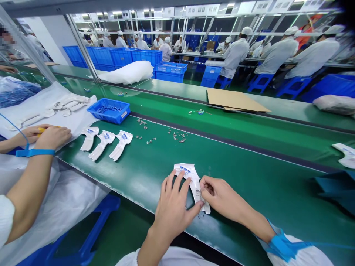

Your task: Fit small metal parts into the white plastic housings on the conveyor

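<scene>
A white curved plastic part (196, 181) with small blue pieces near its upper end lies on the green table in front of me. My left hand (176, 201) rests over its left side, fingers spread, with fingertips and thumb touching it. At the part's right edge, my right hand (219, 192) has its thumb and index finger brought together near small metal bits; whatever is between those fingertips is too small to make out. Three similar white parts (121, 145) lie further left. Small metal pieces (179, 136) are scattered beyond my hands.
A blue tray (108, 111) of small blue pieces stands at the back left. A co-worker's hands (52, 137) are at the left edge. Cardboard (235, 99) lies across the green belt (166, 112). Another white part (346, 155) sits far right.
</scene>
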`<state>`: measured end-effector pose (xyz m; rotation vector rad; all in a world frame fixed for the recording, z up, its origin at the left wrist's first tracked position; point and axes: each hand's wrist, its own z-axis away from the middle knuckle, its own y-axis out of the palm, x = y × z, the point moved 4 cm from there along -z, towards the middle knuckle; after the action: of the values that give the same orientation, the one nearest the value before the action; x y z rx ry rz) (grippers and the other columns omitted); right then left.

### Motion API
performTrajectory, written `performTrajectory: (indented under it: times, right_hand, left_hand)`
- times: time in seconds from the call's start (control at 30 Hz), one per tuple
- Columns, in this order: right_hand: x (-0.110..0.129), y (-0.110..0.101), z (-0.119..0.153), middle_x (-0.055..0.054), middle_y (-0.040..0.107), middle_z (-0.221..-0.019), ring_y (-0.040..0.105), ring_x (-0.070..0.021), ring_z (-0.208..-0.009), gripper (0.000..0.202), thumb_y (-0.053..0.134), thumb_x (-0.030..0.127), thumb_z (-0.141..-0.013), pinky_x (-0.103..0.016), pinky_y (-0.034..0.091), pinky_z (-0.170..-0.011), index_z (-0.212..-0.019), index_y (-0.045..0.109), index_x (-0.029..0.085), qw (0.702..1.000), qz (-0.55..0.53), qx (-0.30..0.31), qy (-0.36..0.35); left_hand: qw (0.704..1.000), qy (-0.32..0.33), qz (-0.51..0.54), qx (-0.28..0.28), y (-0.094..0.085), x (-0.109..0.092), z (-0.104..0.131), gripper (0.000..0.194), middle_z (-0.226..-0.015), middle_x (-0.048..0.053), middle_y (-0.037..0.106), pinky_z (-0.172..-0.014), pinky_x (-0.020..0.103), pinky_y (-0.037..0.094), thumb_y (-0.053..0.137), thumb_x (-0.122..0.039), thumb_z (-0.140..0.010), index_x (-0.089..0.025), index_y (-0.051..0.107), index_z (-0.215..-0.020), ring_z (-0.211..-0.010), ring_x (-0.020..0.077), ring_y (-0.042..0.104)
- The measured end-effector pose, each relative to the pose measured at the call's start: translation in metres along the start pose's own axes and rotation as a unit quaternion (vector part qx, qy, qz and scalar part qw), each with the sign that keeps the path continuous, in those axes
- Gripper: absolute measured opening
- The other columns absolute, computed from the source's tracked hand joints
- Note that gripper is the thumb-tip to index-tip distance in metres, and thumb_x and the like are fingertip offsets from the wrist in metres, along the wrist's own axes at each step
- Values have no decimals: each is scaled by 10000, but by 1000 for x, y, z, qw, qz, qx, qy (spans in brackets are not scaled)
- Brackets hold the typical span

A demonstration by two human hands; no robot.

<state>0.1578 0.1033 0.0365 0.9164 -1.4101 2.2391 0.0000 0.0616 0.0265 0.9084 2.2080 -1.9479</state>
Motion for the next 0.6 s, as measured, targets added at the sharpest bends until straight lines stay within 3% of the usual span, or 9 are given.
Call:
performTrajectory:
  times: [0.3, 0.6]
  right_hand:
    - [2, -5, -3, 49, 476, -644, 406, -113, -597, 134, 442, 244, -888, -249, 292, -550, -776, 506, 210, 997, 24, 63, -31]
    - [1, -7, -8, 48, 449, -649, 403, -116, -607, 105, 450, 225, -882, -250, 299, -573, -784, 480, 208, 995, 33, 66, -61]
  left_hand:
    - [1000, 0, 1, -1, 0, -1, 0, 555, -1524, 128, 419, -1092, 578, 387, 614, -478, -908, -171, 507, -1357, -1437, 374, 296]
    - [1000, 1, 4, -7, 0, -1, 0, 570, -1521, 130, 422, -1089, 579, 389, 625, -485, -899, -171, 507, -1359, -1426, 374, 313]
